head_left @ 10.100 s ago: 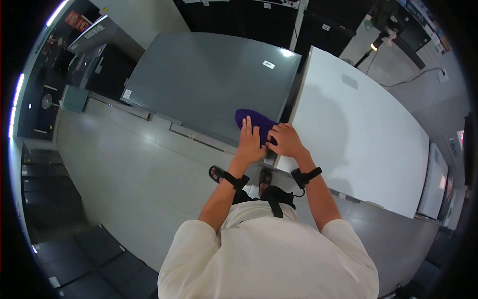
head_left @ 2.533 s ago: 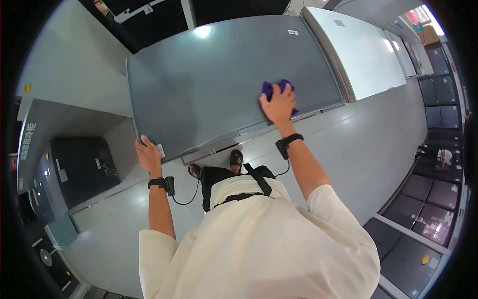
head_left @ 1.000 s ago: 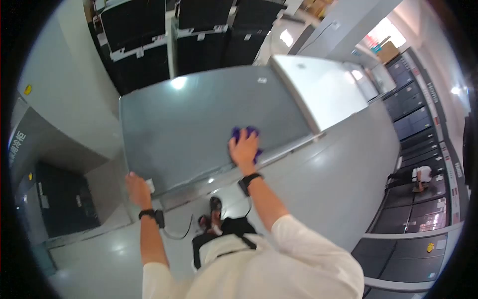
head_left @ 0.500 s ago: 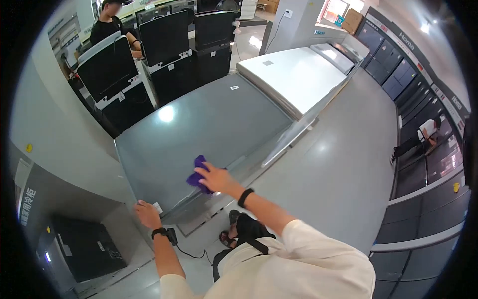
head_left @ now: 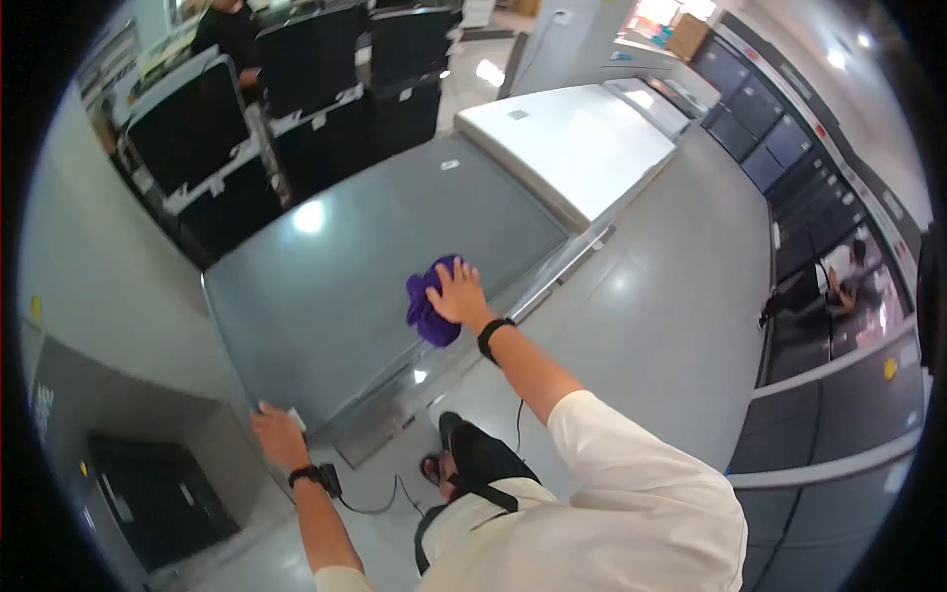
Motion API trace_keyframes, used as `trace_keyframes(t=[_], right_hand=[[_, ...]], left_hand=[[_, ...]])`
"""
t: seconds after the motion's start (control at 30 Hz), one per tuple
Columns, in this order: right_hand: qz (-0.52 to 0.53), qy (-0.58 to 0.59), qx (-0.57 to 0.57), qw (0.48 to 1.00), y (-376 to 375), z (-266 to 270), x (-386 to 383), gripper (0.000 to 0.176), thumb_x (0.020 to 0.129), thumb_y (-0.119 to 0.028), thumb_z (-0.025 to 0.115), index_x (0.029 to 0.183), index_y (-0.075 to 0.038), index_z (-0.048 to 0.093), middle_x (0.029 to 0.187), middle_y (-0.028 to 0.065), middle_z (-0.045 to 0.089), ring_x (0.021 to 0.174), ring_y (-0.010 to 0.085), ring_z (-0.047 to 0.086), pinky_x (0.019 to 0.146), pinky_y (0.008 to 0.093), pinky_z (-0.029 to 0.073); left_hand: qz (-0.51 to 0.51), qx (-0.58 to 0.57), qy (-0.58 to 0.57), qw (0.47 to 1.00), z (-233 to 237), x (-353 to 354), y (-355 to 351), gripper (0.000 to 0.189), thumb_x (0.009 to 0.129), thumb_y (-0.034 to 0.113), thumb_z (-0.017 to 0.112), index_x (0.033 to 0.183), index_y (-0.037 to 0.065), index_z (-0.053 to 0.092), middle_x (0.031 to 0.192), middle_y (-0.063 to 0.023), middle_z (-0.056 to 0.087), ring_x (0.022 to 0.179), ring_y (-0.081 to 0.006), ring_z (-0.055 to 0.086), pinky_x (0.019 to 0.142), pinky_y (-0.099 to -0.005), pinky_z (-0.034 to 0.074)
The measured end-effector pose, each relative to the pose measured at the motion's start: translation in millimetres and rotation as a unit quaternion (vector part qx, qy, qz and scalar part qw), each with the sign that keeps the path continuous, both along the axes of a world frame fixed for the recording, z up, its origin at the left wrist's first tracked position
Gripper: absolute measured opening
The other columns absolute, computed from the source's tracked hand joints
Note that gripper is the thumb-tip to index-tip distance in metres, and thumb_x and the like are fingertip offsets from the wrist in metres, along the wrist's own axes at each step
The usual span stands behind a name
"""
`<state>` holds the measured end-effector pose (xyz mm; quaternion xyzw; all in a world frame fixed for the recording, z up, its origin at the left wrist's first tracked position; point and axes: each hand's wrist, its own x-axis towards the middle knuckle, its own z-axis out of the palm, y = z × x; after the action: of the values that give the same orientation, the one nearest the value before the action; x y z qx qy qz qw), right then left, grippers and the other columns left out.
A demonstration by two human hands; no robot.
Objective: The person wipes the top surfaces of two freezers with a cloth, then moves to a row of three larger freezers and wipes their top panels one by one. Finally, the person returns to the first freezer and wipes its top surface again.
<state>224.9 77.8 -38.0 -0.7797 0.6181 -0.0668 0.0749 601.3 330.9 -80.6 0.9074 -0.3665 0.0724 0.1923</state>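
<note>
Spread over a bunched purple cloth (head_left: 424, 311), my right hand (head_left: 459, 293) presses it onto the grey lid of a chest freezer (head_left: 340, 261), close to the front edge. The fingers bend partly round the cloth. My left hand (head_left: 280, 436) rests at the lid's near-left corner, fingers stretched out and nothing seen in them. A small white label (head_left: 297, 419) lies beside that hand. The lid is glossy and reflects a ceiling light. Another small white label (head_left: 450, 165) sits near its far edge.
A white-topped freezer (head_left: 582, 138) adjoins at the far right. Washing machines with raised black lids (head_left: 308, 61) stand behind, with a person (head_left: 225, 35) beyond them. Dark refrigerators (head_left: 809, 247) line the right, where another person (head_left: 837, 274) crouches. A grey floor aisle (head_left: 641, 296) runs between.
My right hand and the purple cloth have moved right and farther from me along the lid. My left hand stays at the corner. The camera view has shifted slightly.
</note>
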Motion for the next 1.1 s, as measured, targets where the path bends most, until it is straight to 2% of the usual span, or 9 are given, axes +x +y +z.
trace_keyframes(t=[0.07, 0.17, 0.33, 0.5, 0.57, 0.7, 0.83, 1.0, 1.1], right_hand=[[0.0, 0.028, 0.019, 0.999, -3.7, 15.6, 0.9, 0.073, 0.09, -0.054, 0.045, 0.147, -0.009, 0.035, 0.153, 0.0288, 0.028, 0.143, 0.0435, 0.025, 0.115, 0.0603, 0.013], [-0.005, 0.011, 0.035, 0.999, -7.6, 26.3, 5.7, 0.076, 0.086, -0.054, 0.048, 0.147, -0.01, 0.036, 0.153, 0.0281, 0.029, 0.143, 0.0431, 0.025, 0.115, 0.0606, 0.014], [-0.013, -0.031, -0.017, 0.999, -0.4, 13.2, 34.0, 0.07, 0.08, -0.046, 0.055, 0.141, -0.012, 0.044, 0.147, 0.0261, 0.039, 0.136, 0.0427, 0.035, 0.111, 0.0568, 0.024], [0.193, -0.207, -0.053, 0.958, 67.5, 10.0, 124.2, 0.055, 0.07, -0.025, 0.064, 0.123, -0.01, 0.058, 0.132, 0.023, 0.053, 0.124, 0.0393, 0.046, 0.105, 0.048, 0.035], [0.255, -0.285, 0.033, 0.923, 110.6, 32.9, 154.4, 0.052, 0.068, -0.018, 0.066, 0.119, -0.012, 0.06, 0.124, 0.023, 0.058, 0.118, 0.0396, 0.051, 0.102, 0.0459, 0.039], [0.315, -0.343, 0.068, 0.882, 171.3, 15.9, 180.6, 0.05, 0.069, -0.014, 0.067, 0.119, -0.015, 0.061, 0.128, 0.0225, 0.058, 0.123, 0.0424, 0.049, 0.107, 0.0461, 0.039], [0.337, -0.306, 0.12, 0.882, 169.4, 26.0, 133.6, 0.053, 0.07, -0.011, 0.066, 0.122, -0.016, 0.058, 0.135, 0.0228, 0.054, 0.131, 0.0433, 0.044, 0.113, 0.0464, 0.033], [0.245, -0.241, 0.011, 0.939, 106.3, 18.3, 19.5, 0.064, 0.068, -0.005, 0.063, 0.129, -0.015, 0.049, 0.132, 0.0189, 0.054, 0.126, 0.0447, 0.046, 0.108, 0.0484, 0.037], [0.108, -0.219, 0.027, 0.969, 65.5, 25.4, -42.6, 0.063, 0.065, -0.005, 0.062, 0.126, -0.015, 0.051, 0.129, 0.0175, 0.056, 0.119, 0.0415, 0.052, 0.102, 0.0498, 0.038]], left_hand=[[-0.094, 0.01, -0.228, 0.969, -6.7, -2.4, 18.1, 0.053, 0.102, 0.045, 0.039, 0.129, 0.001, 0.052, 0.12, -0.024, 0.061, 0.103, -0.0393, 0.062, 0.091, -0.0479, 0.05], [0.112, -0.017, 0.138, 0.984, 44.9, -19.6, -6.9, 0.057, 0.102, 0.044, 0.036, 0.131, -0.004, 0.048, 0.126, -0.0265, 0.058, 0.11, -0.0441, 0.059, 0.094, -0.0501, 0.046], [0.139, 0.028, 0.147, 0.979, 59.2, -27.8, -13.4, 0.059, 0.102, 0.045, 0.033, 0.131, -0.004, 0.046, 0.125, -0.0258, 0.058, 0.11, -0.0437, 0.059, 0.091, -0.0513, 0.048], [0.15, 0.022, 0.143, 0.978, 58.8, -29.7, -12.2, 0.055, 0.102, 0.045, 0.032, 0.13, 0.0, 0.047, 0.125, -0.0226, 0.058, 0.111, -0.0404, 0.06, 0.09, -0.0504, 0.048], [0.16, 0.035, 0.144, 0.976, 65.8, -30.3, -12.5, 0.053, 0.102, 0.044, 0.032, 0.13, 0.002, 0.048, 0.125, -0.0209, 0.059, 0.111, -0.0388, 0.06, 0.09, -0.0495, 0.049], [0.161, 0.026, 0.147, 0.976, 55.8, -25.3, -13.8, 0.054, 0.102, 0.045, 0.032, 0.13, 0.002, 0.048, 0.126, -0.0197, 0.058, 0.111, -0.0393, 0.06, 0.089, -0.0503, 0.049], [0.164, 0.018, 0.159, 0.973, 52.9, -26.2, -13.7, 0.054, 0.101, 0.046, 0.032, 0.13, 0.003, 0.048, 0.125, -0.0192, 0.059, 0.111, -0.0391, 0.06, 0.09, -0.0507, 0.049], [0.157, 0.011, 0.161, 0.974, 58.5, -29.4, -9.1, 0.053, 0.101, 0.045, 0.032, 0.13, 0.004, 0.048, 0.125, -0.0188, 0.059, 0.111, -0.0387, 0.06, 0.09, -0.0505, 0.049], [0.158, 0.003, 0.155, 0.975, 49.9, -22.6, -13.1, 0.051, 0.102, 0.044, 0.032, 0.128, 0.004, 0.049, 0.123, -0.0186, 0.06, 0.11, -0.0386, 0.06, 0.089, -0.0506, 0.049]])
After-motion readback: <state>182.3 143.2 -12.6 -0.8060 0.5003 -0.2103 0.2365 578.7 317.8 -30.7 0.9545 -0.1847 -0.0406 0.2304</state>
